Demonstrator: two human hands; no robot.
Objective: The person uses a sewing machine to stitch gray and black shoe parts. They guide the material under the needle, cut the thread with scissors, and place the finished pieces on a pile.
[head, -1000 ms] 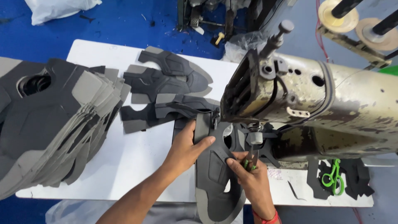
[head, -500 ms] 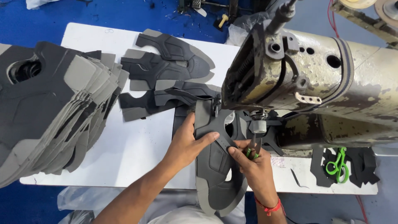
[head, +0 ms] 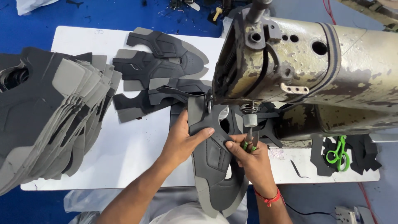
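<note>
shoe upper (head: 213, 161) now drawn closer under the sewing machine (head: 290, 70) head, hanging over the near desk (head: 137, 145) edge. left hand (head: 182, 139) flat on it, thumb pinching. right hand (head: 248, 155) closed on what look like green snips (head: 248, 146), beside the needle. stitching position set.

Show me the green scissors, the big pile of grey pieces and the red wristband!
green scissors (head: 339, 152): head view, on the handle loops.
pile of grey pieces (head: 45, 120): head view, on the top piece.
red wristband (head: 268, 198): head view, on the right wrist.
</note>
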